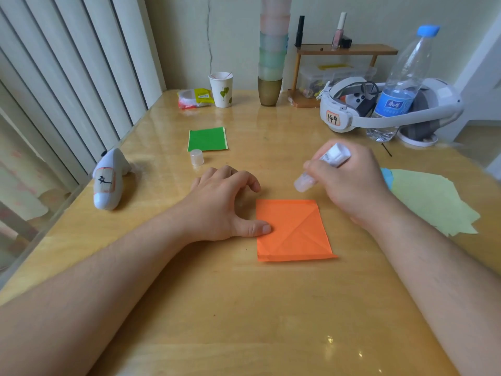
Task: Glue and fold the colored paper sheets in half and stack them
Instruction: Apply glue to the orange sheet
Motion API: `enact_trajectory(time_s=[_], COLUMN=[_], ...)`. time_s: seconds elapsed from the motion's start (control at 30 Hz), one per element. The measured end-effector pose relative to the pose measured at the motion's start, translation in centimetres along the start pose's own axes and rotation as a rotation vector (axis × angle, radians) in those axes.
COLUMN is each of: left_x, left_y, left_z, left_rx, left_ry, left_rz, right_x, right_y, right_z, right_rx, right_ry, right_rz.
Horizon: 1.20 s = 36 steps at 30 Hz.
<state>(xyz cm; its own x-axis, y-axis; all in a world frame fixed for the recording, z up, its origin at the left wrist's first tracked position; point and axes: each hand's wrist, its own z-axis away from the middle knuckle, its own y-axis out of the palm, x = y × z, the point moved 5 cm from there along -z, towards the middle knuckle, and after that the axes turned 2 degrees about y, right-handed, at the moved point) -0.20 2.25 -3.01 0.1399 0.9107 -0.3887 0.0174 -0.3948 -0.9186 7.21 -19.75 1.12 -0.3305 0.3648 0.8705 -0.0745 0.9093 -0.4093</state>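
Fingers of the left hand (225, 198) are loosely curled, their tips resting on the table (217, 308), while the thumb lies straight with its tip pressed on the left edge of the orange sheet (294, 230). That thumb looks placed to pin the paper so it will not slide once glue is dragged across it; the curled fingers simply prop the hand.

Up and left of those fingers lies a green sheet (207, 139), already folded in half and set well apart, probably the start of the stack. A clear cap (197, 157) stands between it and the fingers, likely parked there while the glue is in use. Further left rests a white controller (109, 180).

Right of the thumb, the orange sheet lies flat and unfolded, creased diagonally, with no glue I can make out on it.

Beyond it, the fingers of the right hand (349, 183) wrap round a glue stick (321, 169), gripping it tilted with its uncapped tip pointing down-left, just above the sheet's far edge. I judge it poised to begin spreading. Right of that hand a pale yellow-green sheet (428, 199) waits over a blue one (387, 176), presumably next in line. A headset (352, 109) and water bottle (401, 85) sit behind.
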Motion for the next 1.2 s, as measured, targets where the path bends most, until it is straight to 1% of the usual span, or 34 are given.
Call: enact_trajectory(time_s=[0.07, 0.13, 0.23, 0.37, 0.6, 0.87, 1.1, 1.17, 1.2], left_x=[0.0, -0.1, 0.0, 0.0, 0.1, 0.2, 0.3, 0.3, 0.3], left_y=[-0.1, -0.1, -0.1, 0.0, 0.0, 0.0, 0.0, 0.0, 0.0], left_z=[0.0, 0.0, 0.0, 0.0, 0.0, 0.1, 0.1, 0.1, 0.1], left_rx=[-0.012, -0.012, -0.008, 0.0, -0.002, -0.003, -0.007, -0.004, -0.003], left_ry=[-0.007, -0.018, -0.025, -0.025, -0.015, 0.0, -0.001, -0.005, -0.006], left_rz=[0.011, 0.014, 0.016, 0.015, 0.015, 0.032, 0.029, 0.026, 0.026], right_x=[0.3, 0.5, 0.5, 0.3, 0.1, -0.8, 0.0, 0.1, 0.0], right_y=[1.6, 2.8, 3.8, 4.3, 2.9, -0.3, -0.3, -0.5, -0.7], right_z=[0.6, 1.0, 1.0, 1.1, 0.7, 0.4, 0.8, 0.6, 0.5], right_rx=[0.09, 0.152, 0.197, 0.239, 0.205, 0.178, 0.216, 0.187, 0.148], right_ry=[-0.031, -0.05, -0.07, -0.053, -0.031, 0.029, 0.039, 0.038, 0.035], right_rz=[0.0, 0.067, 0.148, 0.178, 0.271, 0.285, 0.346, 0.355, 0.342])
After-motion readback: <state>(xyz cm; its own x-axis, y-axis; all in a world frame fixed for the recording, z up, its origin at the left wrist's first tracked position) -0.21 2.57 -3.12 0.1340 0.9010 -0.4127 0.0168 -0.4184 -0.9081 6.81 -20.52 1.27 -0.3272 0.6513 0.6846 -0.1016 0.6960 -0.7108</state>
